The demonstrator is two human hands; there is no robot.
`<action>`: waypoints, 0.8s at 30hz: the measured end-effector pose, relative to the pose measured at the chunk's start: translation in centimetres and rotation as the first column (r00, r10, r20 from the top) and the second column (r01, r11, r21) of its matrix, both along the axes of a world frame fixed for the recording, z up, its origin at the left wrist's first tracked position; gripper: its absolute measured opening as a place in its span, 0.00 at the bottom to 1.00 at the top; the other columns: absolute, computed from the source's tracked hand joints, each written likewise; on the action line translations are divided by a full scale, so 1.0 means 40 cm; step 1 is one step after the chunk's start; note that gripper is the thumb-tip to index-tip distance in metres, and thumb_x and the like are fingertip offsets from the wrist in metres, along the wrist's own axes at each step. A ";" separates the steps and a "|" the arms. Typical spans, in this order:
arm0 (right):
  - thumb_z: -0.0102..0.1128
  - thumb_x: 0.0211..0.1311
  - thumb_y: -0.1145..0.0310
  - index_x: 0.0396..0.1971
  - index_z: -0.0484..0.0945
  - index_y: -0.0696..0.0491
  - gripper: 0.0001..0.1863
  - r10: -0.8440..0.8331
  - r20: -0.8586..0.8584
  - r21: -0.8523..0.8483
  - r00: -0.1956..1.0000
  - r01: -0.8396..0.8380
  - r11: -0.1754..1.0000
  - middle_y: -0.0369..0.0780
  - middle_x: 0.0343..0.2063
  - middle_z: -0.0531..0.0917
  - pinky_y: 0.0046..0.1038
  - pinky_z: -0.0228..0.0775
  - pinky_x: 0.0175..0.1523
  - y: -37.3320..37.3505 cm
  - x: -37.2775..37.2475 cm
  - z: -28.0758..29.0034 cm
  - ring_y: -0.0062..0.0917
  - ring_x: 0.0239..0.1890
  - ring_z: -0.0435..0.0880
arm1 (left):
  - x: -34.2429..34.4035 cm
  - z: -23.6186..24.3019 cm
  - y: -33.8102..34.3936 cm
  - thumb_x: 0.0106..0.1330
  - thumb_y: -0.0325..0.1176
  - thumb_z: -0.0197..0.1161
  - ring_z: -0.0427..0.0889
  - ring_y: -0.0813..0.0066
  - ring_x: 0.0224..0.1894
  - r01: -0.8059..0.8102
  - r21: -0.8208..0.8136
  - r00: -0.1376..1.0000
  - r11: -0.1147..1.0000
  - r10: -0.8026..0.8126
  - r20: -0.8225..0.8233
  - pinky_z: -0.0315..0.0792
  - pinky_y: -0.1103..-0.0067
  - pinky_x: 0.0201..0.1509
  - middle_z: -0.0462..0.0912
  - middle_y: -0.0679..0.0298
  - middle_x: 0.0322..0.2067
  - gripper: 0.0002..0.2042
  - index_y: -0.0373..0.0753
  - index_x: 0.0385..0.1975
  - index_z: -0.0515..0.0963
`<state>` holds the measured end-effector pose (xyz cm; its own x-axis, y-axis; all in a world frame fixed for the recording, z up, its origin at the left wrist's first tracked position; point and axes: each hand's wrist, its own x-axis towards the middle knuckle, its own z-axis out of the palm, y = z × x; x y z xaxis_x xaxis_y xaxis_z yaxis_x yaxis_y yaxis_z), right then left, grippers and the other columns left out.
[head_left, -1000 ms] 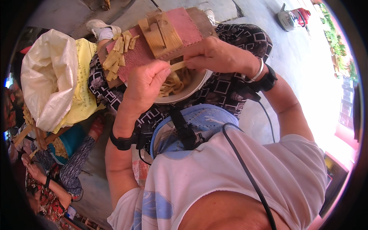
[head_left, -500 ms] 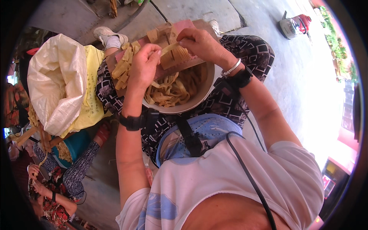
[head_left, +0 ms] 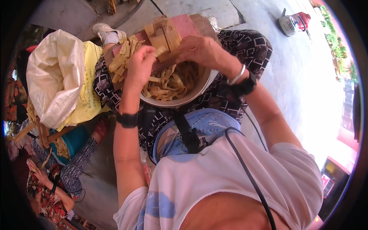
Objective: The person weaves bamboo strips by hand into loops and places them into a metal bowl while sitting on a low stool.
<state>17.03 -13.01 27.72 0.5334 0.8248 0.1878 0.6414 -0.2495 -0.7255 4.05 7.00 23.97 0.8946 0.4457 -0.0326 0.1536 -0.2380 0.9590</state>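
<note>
My left hand (head_left: 141,63) is closed with a short pale yellow strip (head_left: 160,51) pinched at its fingertips. To its right, my right hand (head_left: 203,53) curves down beside a ribbed wooden block (head_left: 172,35), over the far rim of a round pot (head_left: 180,102). Its fingertips are partly hidden, so I cannot tell whether they grip anything. Limp yellowish strips (head_left: 168,86) lie heaped in the pot. A wooden board (head_left: 204,25) rests beyond the pot across my legs, bearing the block and a pink sheet (head_left: 186,23). Flat folded strips (head_left: 124,55) lie at its left end.
An open white-and-yellow woven sack (head_left: 57,76) stands to the left. Below it, another person (head_left: 53,191) sits beside a teal tub (head_left: 74,140) with pale pieces inside. A metal kettle (head_left: 288,25) and a red item stand on the floor at far right.
My hands were both on one strip over the block; now my right hand has dropped nearer the pot and only my left hand visibly holds a strip. The board appears less covered.
</note>
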 end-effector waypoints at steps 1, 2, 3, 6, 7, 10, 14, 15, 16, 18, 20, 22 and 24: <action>0.61 0.61 0.66 0.37 0.83 0.54 0.09 0.021 0.038 0.062 0.999 -0.023 0.998 0.45 0.33 0.85 0.34 0.76 0.45 -0.001 -0.016 0.001 0.39 0.39 0.85 | -0.017 0.023 -0.024 0.70 0.32 0.57 0.75 0.82 0.26 0.029 -0.119 0.999 0.992 -0.034 -0.038 0.68 0.82 0.29 0.80 0.68 0.26 0.08 0.34 0.41 0.77; 0.61 0.61 0.65 0.37 0.84 0.53 0.10 0.039 0.095 0.130 0.995 -0.052 0.990 0.45 0.35 0.85 0.36 0.76 0.47 0.008 -0.018 0.006 0.41 0.40 0.84 | -0.014 0.046 -0.053 0.70 0.31 0.57 0.74 0.82 0.26 0.063 -0.268 0.997 0.961 -0.075 -0.035 0.67 0.83 0.28 0.79 0.67 0.26 0.08 0.34 0.41 0.77; 0.61 0.62 0.63 0.37 0.84 0.52 0.10 0.057 0.153 0.194 0.987 -0.087 0.977 0.44 0.37 0.84 0.37 0.75 0.48 0.018 -0.025 0.013 0.42 0.41 0.83 | -0.012 0.058 -0.068 0.70 0.30 0.57 0.74 0.82 0.24 0.100 -0.326 0.994 0.940 -0.106 0.000 0.67 0.84 0.27 0.79 0.66 0.26 0.08 0.33 0.42 0.77; 0.61 0.62 0.62 0.36 0.83 0.49 0.09 -0.034 0.238 0.096 0.971 0.011 0.995 0.41 0.33 0.85 0.37 0.75 0.40 0.049 -0.058 0.015 0.39 0.36 0.84 | -0.010 0.106 -0.127 0.71 0.30 0.56 0.73 0.81 0.21 0.117 -0.552 0.992 0.825 -0.118 0.035 0.65 0.85 0.24 0.79 0.65 0.26 0.08 0.32 0.42 0.76; 0.61 0.62 0.61 0.35 0.83 0.48 0.08 -0.062 0.254 0.060 0.965 0.049 0.997 0.40 0.32 0.85 0.37 0.75 0.37 0.054 -0.064 0.011 0.38 0.33 0.84 | -0.015 0.116 -0.123 0.72 0.31 0.55 0.73 0.82 0.20 0.095 -0.584 0.994 0.806 -0.111 0.009 0.65 0.85 0.23 0.79 0.65 0.25 0.09 0.32 0.42 0.76; 0.62 0.63 0.60 0.35 0.85 0.49 0.09 -0.129 0.388 -0.036 0.913 0.154 0.987 0.39 0.22 0.83 0.32 0.74 0.30 0.010 -0.039 0.014 0.35 0.25 0.84 | -0.039 0.132 -0.092 0.73 0.34 0.55 0.71 0.84 0.18 0.119 -0.446 0.976 0.887 -0.187 -0.111 0.65 0.84 0.21 0.76 0.69 0.20 0.10 0.33 0.41 0.78; 0.61 0.67 0.62 0.38 0.86 0.53 0.11 0.162 -0.539 -0.155 0.826 -0.287 0.945 0.33 0.17 0.80 0.23 0.69 0.24 -0.042 -0.098 0.115 0.20 0.17 0.76 | -0.062 0.095 -0.037 0.74 0.39 0.54 0.66 0.88 0.16 0.192 -0.299 0.968 0.935 -0.230 -0.098 0.60 0.87 0.19 0.69 0.76 0.15 0.14 0.35 0.35 0.81; 0.60 0.69 0.63 0.38 0.86 0.54 0.11 0.261 -0.811 0.060 0.524 -0.369 0.927 0.31 0.17 0.80 0.20 0.67 0.23 -0.046 -0.131 0.146 0.16 0.15 0.74 | -0.070 0.108 -0.074 0.74 0.39 0.54 0.65 0.88 0.16 0.225 -0.336 0.967 0.914 -0.252 -0.036 0.59 0.87 0.19 0.69 0.76 0.16 0.13 0.36 0.36 0.81; 0.58 0.71 0.63 0.39 0.86 0.55 0.12 0.302 -0.911 0.207 0.280 -0.323 0.923 0.30 0.17 0.79 0.17 0.66 0.22 -0.053 -0.155 0.166 0.12 0.14 0.72 | -0.079 0.120 -0.112 0.74 0.38 0.54 0.64 0.89 0.16 0.262 -0.377 0.961 0.888 -0.274 0.023 0.57 0.88 0.18 0.69 0.76 0.16 0.13 0.36 0.36 0.81; 0.56 0.72 0.63 0.36 0.84 0.58 0.14 0.404 -0.880 0.395 0.250 -0.088 0.915 0.31 0.18 0.80 0.16 0.69 0.23 -0.050 -0.160 0.168 0.13 0.15 0.74 | -0.086 0.194 -0.206 0.75 0.37 0.53 0.63 0.90 0.17 0.170 -0.562 0.985 0.809 -0.116 0.131 0.54 0.88 0.18 0.69 0.75 0.18 0.12 0.37 0.37 0.80; 0.58 0.69 0.65 0.34 0.83 0.56 0.10 0.171 -0.557 0.301 0.812 0.005 0.954 0.35 0.17 0.80 0.23 0.71 0.24 -0.033 -0.144 0.159 0.22 0.17 0.78 | -0.088 0.207 -0.216 0.74 0.35 0.53 0.63 0.90 0.18 0.181 -0.666 0.974 0.723 -0.040 0.222 0.53 0.88 0.19 0.71 0.72 0.21 0.09 0.37 0.39 0.78; 0.59 0.67 0.67 0.32 0.82 0.53 0.07 -0.111 -0.158 0.262 0.981 0.150 0.953 0.38 0.15 0.81 0.30 0.73 0.24 -0.009 -0.138 0.133 0.31 0.19 0.83 | -0.093 0.204 -0.217 0.74 0.33 0.54 0.62 0.90 0.18 0.230 -0.747 0.966 0.623 -0.052 0.254 0.53 0.89 0.19 0.71 0.70 0.23 0.07 0.38 0.42 0.76; 0.62 0.61 0.66 0.28 0.81 0.50 0.05 -0.184 -0.055 0.151 0.981 0.190 0.970 0.42 0.16 0.79 0.34 0.73 0.25 -0.009 -0.141 0.125 0.40 0.22 0.81 | -0.091 0.181 -0.215 0.72 0.30 0.55 0.60 0.91 0.17 0.221 -0.783 0.972 0.581 -0.060 0.229 0.51 0.90 0.19 0.72 0.70 0.24 0.06 0.39 0.44 0.74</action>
